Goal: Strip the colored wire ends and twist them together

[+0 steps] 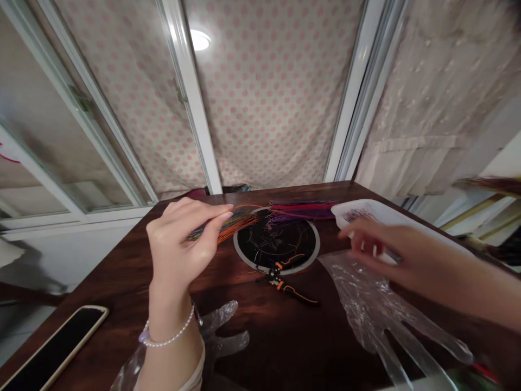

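Observation:
My left hand (185, 239) is raised over the table, thumb and forefinger pinched together on what looks like a thin orange wire (248, 206). Behind it lies a bundle of orange, yellow and green wires (240, 221). My right hand (374, 244), blurred by motion with its fingers partly curled, hovers near the white tray (401, 220); whether it holds anything is unclear. Between the hands, a black round mat (280, 239) with a pale rim carries small wire scraps. Wire strippers (280, 277) with black and orange handles rest spread at the mat's near edge.
Red and purple wires (303, 210) lie behind the mat. Short wire pieces (360, 212) are in the tray. One clear plastic glove (378, 309) lies below my right hand, another (223, 328) beside my left wrist. A phone (57, 347) sits at the table's left edge.

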{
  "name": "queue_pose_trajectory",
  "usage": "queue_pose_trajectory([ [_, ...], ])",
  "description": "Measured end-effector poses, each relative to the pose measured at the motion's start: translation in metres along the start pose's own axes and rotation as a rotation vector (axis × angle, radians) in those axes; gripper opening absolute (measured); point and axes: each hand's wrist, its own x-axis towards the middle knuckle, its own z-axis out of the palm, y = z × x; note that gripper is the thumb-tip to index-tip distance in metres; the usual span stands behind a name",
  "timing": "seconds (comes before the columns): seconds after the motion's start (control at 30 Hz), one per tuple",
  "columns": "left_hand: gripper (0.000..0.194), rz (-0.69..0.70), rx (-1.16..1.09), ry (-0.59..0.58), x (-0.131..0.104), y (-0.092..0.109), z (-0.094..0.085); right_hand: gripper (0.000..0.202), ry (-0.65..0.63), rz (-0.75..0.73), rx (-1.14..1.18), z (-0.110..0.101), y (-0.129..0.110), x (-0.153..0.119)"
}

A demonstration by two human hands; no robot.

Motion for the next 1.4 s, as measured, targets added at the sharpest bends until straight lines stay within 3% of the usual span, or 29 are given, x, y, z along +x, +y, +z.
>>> queue_pose_trajectory([
  [0.07,0.009,0.024,0.023,-0.052,0.000,0.004,0.005,0.008,0.195,-0.144,0.026,-0.008,-0.029,0.027],
  [0.13,0.009,0.055,0.086,-0.093,0.000,0.009,0.011,0.003,0.393,-0.190,0.128,-0.002,-0.047,0.044],
  [0.17,0.010,0.077,0.121,-0.102,0.000,0.011,0.013,0.005,0.414,-0.201,0.168,0.004,-0.050,0.049],
  [0.33,0.009,0.218,0.262,-0.062,-0.003,0.018,0.032,0.004,0.355,-0.237,0.218,0.042,-0.030,0.056],
  [0.5,0.016,0.346,0.281,0.015,-0.010,0.017,0.051,0.013,0.290,-0.235,0.295,0.049,-0.013,0.061],
  [0.7,0.014,0.434,0.305,-0.003,-0.013,0.016,0.057,0.019,0.146,-0.118,0.376,0.040,-0.009,0.063],
  [0.87,0.012,0.414,0.346,0.011,-0.008,0.009,0.055,0.009,0.388,-0.095,0.397,0.005,-0.004,0.074],
  [0.97,0.010,0.414,0.362,0.007,-0.006,0.006,0.054,0.005,0.491,-0.223,0.414,-0.018,-0.008,0.088],
  [1.07,0.011,0.423,0.359,0.018,-0.005,0.003,0.051,0.009,0.520,-0.334,0.429,-0.022,-0.007,0.107],
  [1.17,0.016,0.421,0.369,0.046,-0.004,0.000,0.046,0.013,0.585,-0.259,0.450,-0.003,0.012,0.127],
  [1.27,0.022,0.401,0.359,0.080,-0.003,-0.004,0.038,0.003,0.632,-0.097,0.409,0.027,0.050,0.134],
  [1.33,0.026,0.376,0.346,0.092,-0.003,-0.007,0.033,0.014,0.660,-0.025,0.387,0.045,0.080,0.118],
  [1.4,0.030,0.344,0.340,0.092,-0.004,-0.009,0.029,0.019,0.623,0.031,0.336,0.059,0.105,0.085],
])
